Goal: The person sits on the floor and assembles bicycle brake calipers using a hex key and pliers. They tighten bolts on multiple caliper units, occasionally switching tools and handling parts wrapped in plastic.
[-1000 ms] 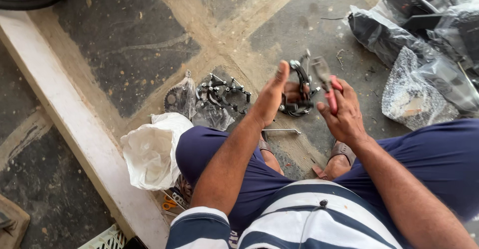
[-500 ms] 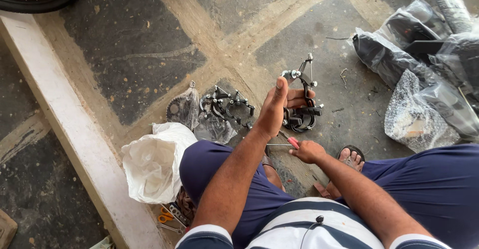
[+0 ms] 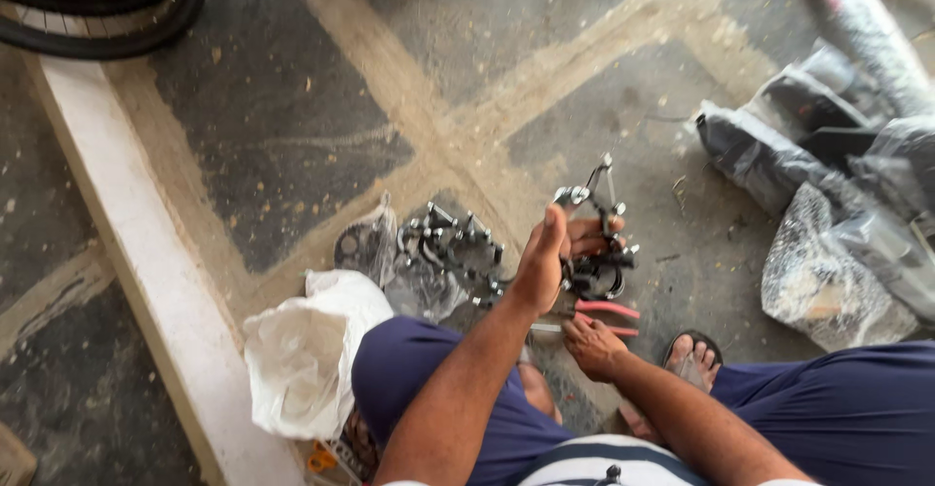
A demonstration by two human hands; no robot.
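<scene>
Left hand (image 3: 545, 267) grips the metal brake assembly (image 3: 594, 252); just below it, right hand (image 3: 592, 347) — fingers closing on red-handled pliers (image 3: 609, 313) on the floor.

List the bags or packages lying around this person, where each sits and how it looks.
White plastic bag: by the left knee, crumpled, against the pale curb.
Clear plastic bag: on the floor at right, crinkled.
Clear-wrapped dark parts: upper right, piled.
Clear bag of metal parts: beside the left hand.

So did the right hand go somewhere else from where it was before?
Yes. The right hand dropped away from the metal brake part that the left hand holds up, down to the red-handled pliers on the floor by the sandalled foot.
</scene>
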